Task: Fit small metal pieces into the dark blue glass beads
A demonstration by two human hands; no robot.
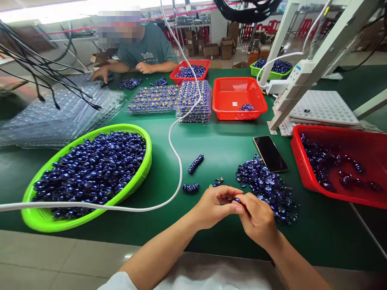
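My left hand [211, 207] and my right hand [261, 217] meet above the near side of the green table, fingers pinched together. Between the fingertips shows a small shiny dark-blue piece [237, 200], mostly hidden, so its exact kind cannot be made out. Right beside my right hand lies a loose pile of glossy blue round pieces [272, 187]. Beyond my left hand are a short row of blue rings [196, 164] and a curved row [190, 188]. A few small pieces with gold-coloured parts [218, 182] lie just past my fingers.
A green basket [148, 157] full of blue rings stands left, crossed by a white cable [180, 169]. A phone [270, 153] and a red tub [302, 169] are at right. Farther back are filled clear trays [193, 117], a red basket [217, 100] and a co-worker [148, 48].
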